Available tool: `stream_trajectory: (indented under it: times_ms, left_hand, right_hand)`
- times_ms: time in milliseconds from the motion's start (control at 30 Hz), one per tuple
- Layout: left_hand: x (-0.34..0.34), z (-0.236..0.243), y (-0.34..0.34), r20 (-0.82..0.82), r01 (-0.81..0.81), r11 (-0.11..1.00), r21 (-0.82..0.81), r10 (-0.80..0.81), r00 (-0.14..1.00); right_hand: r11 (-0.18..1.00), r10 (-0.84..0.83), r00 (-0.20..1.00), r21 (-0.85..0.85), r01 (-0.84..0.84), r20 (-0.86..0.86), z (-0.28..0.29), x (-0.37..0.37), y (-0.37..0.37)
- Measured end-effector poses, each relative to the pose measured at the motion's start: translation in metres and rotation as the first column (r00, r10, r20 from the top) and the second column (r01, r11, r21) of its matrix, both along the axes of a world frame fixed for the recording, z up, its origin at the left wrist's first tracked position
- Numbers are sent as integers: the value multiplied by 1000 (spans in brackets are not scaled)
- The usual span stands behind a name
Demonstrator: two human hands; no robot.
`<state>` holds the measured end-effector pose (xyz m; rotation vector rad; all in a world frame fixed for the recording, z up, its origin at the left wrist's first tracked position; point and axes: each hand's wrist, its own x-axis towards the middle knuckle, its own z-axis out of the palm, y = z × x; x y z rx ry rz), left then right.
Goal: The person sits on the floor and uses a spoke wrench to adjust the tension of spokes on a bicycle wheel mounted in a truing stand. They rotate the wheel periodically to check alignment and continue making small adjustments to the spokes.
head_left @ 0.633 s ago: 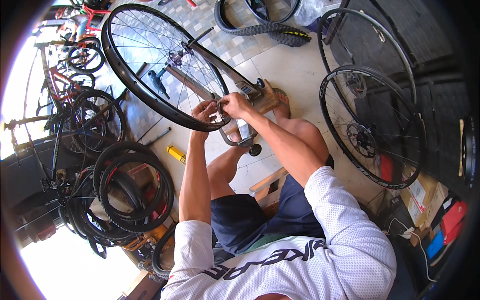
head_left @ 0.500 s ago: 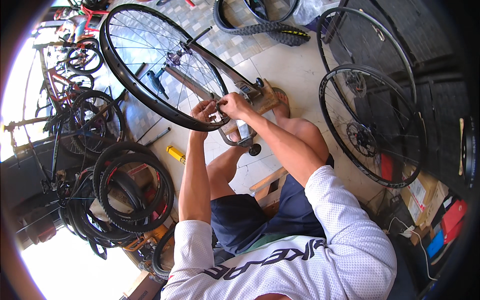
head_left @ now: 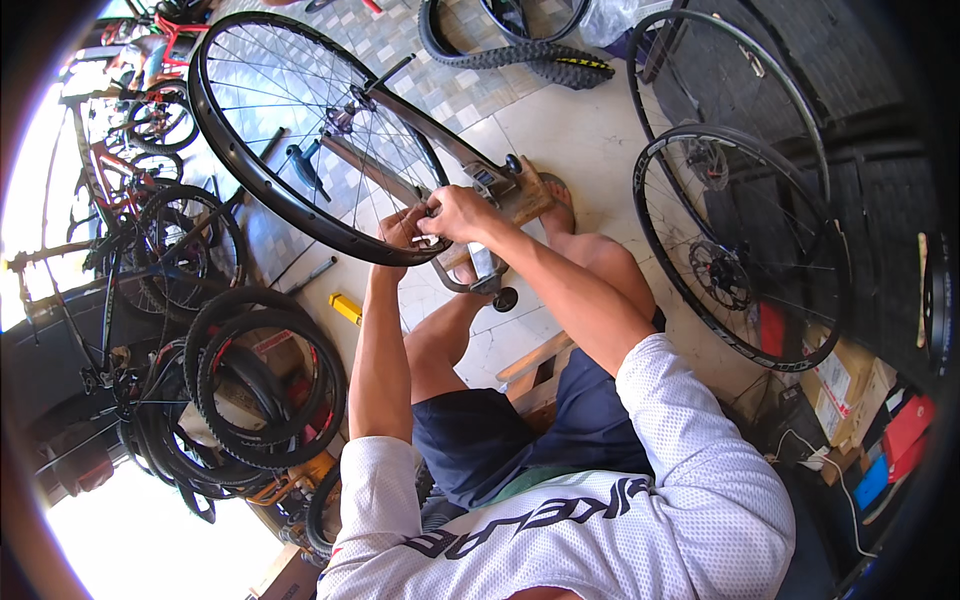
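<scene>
While the large black-rimmed spoked bicycle wheel [head_left: 300, 130] sits in a metal truing stand [head_left: 480, 200] on the tiled floor [head_left: 590, 130], both hands meet at its near rim: left hand [head_left: 403, 228] and right hand [head_left: 455, 212], fingers pinched together on spokes there.

The bicycle wheel [head_left: 300, 130] is a bare black rim laced with thin silver spokes to a small metal hub, with no tyre on it. It stands on edge, tilted, clamped at the hub between the grey arms of a truing stand [head_left: 470, 190] that sits on the tiled floor. It fills the far left of the scene. Its near edge is touched by both hands, at the spokes beside the rim.
</scene>
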<state>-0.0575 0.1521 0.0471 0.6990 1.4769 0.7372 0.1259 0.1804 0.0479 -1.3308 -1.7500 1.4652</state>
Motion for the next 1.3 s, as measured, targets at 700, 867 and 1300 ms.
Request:
stream_trajectory:
  times_ms: [700, 867, 1300]
  left_hand:
    - [29, 31, 9, -557, 154, 986, 57, -96, 825]
    - [5, 13, 5, -392, 85, 996, 28, -67, 918]
    - [-2, 8, 6, -475, 162, 983, 85, -103, 874]
  right_hand:
    - [988, -31, 963, 151, -10, 266, 9, 7, -1]
    - [994, 106, 978, 17, -111, 180, -7, 0, 7]
    - [995, 11, 981, 96, -30, 193, -6, 8, 1]
